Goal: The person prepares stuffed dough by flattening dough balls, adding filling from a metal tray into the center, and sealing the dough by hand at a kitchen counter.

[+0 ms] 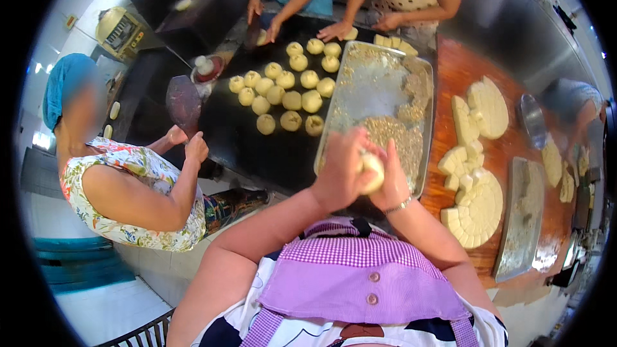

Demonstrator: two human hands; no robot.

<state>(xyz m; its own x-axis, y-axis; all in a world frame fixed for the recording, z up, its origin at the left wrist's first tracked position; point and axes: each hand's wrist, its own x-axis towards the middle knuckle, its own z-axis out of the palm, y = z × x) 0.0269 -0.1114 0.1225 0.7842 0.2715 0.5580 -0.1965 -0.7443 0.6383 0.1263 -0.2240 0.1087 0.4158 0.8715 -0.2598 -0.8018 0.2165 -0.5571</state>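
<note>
I am far away, and I see my left grip (342, 170) and right grip (393, 178) both grasping one pale dough ball (371, 175) between them. The ball is by the near end of a metal tray (363, 87), but I can't tell how high up. The left grip is blurry and hides the ball's left side, and the right grip covers some of the other side, so I can't see its whole shape. The part that shows looks longer from far to near, with one end toward the tray and one toward the purple apron (360, 289). I can't tell its top. The left grip also hides some crumbly filling (389, 130). Round buns (276, 95) sit on a dark surface (257, 157).
</note>
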